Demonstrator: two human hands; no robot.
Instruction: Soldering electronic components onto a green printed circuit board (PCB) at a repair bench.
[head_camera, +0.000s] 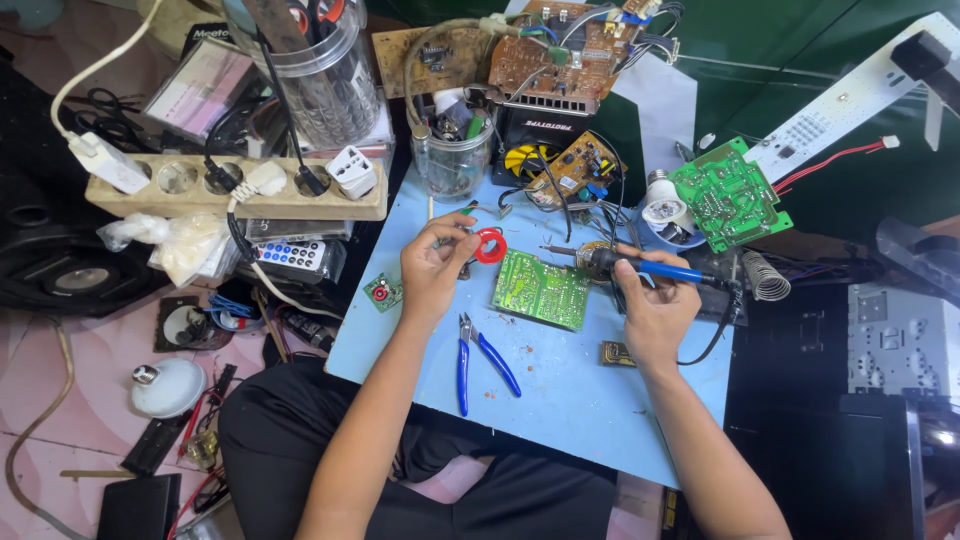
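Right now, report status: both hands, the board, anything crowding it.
Left hand pinching a red solder spool. Right hand gripping blue-handled soldering iron, tip left, above the green circuit board. Blue-handled pliers lie just below the board, apart from it.

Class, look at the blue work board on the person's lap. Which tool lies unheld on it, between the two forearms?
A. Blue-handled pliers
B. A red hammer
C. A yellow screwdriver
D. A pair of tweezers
A. The blue-handled pliers lie on the blue work board with no hand on them, while the right hand holds a blue-handled soldering iron and the left hand holds a small red spool.
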